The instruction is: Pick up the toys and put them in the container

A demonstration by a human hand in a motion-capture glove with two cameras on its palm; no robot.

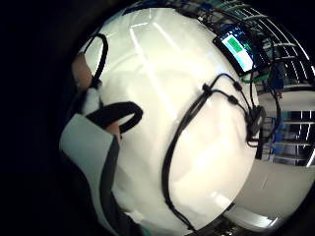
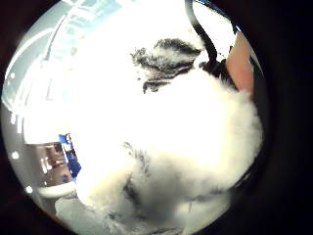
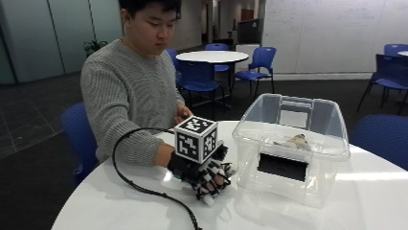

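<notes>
My gloved right hand (image 3: 203, 173) grips a fluffy white plush toy with black stripes (image 3: 215, 188) just above the white table (image 3: 127, 201), its fingers curled round it. The toy sits a short way to the left of the clear plastic container (image 3: 250, 163). In the thumb side palm view the same plush toy (image 2: 186, 127) fills most of the picture, with a bare fingertip (image 2: 240, 61) at its edge. A small tan and white toy (image 3: 294, 141) lies inside the container.
The container is open at the top, with its lid standing up behind it (image 3: 294, 111). A black cable (image 3: 130, 182) loops across the table from the glove. The person's bare left hand (image 3: 184, 113) rests at the table's far edge. Blue chairs stand around.
</notes>
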